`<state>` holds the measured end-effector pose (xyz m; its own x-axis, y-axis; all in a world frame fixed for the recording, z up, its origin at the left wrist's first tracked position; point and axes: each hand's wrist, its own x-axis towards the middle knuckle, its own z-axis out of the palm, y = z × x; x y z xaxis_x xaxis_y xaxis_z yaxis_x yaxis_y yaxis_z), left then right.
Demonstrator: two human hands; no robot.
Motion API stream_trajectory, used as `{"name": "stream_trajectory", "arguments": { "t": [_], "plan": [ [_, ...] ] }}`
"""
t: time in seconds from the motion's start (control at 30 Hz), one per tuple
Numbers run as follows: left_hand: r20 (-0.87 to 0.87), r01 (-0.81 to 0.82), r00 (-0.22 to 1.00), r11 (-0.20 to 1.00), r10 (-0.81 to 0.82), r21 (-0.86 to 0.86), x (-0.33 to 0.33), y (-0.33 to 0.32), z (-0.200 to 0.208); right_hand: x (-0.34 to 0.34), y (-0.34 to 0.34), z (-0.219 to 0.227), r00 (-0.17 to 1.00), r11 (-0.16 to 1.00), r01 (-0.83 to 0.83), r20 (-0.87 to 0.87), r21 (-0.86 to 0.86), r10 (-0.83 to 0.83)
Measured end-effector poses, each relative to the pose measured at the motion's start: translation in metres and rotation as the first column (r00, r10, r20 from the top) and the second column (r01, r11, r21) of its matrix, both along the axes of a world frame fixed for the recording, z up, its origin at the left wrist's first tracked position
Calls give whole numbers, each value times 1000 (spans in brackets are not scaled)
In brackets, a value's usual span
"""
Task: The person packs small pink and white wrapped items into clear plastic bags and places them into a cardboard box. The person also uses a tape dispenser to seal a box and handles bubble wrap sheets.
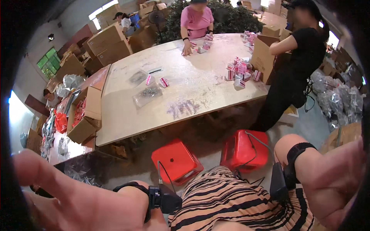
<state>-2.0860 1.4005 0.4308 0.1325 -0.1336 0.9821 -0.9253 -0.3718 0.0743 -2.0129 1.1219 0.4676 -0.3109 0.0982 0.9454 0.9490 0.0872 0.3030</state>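
Observation:
My left hand is raised close at the lower left, palm showing, with thumb and fingers apart and nothing in it. My right hand is raised at the right edge. Its bare palm shows, but the fingers run into the dark rim, so their pose is hidden. Black straps with small dark devices circle both wrists. Neither hand touches the table ahead. On that table lie clear plastic bags and small pink-and-white boxes. A pile of similar boxes sits farther right.
Two red plastic stools stand between me and the table. Across it is a person in pink; a person in black stands at right by an open carton. Another carton holds red items at left. Silvery bags are heaped at far right.

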Motion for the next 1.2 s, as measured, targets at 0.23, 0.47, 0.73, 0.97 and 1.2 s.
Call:
{"name": "stream_trajectory", "arguments": {
  "t": [0.23, 0.47, 0.73, 0.97, 1.2],
  "plan": [
    [10, -9, 1000, 1000, 9, 14, 19, 12, -7, 18, 3, -25, 975, 987, 158, -161, 14, -154],
    [-509, -350, 502, 703, 699, 620, 46, 56, -131, 89, -60, -186, 145, 604, 205, -586, -770, -797],
    [-529, 188, -450, 656, 719, 731, -62, 166, -383, 95, -109, -346, -50, 212, -401, -209, -891, -977],
    [-665, -228, -735, 875, 134, 428, -122, 181, -477, 159, -97, -367, -24, 208, -364, -214, -908, -976],
    [-534, -5, -819, 927, 212, 374, -170, 177, -569, 222, -112, -385, -106, 213, -360, -187, -908, -977]
  ]
}}
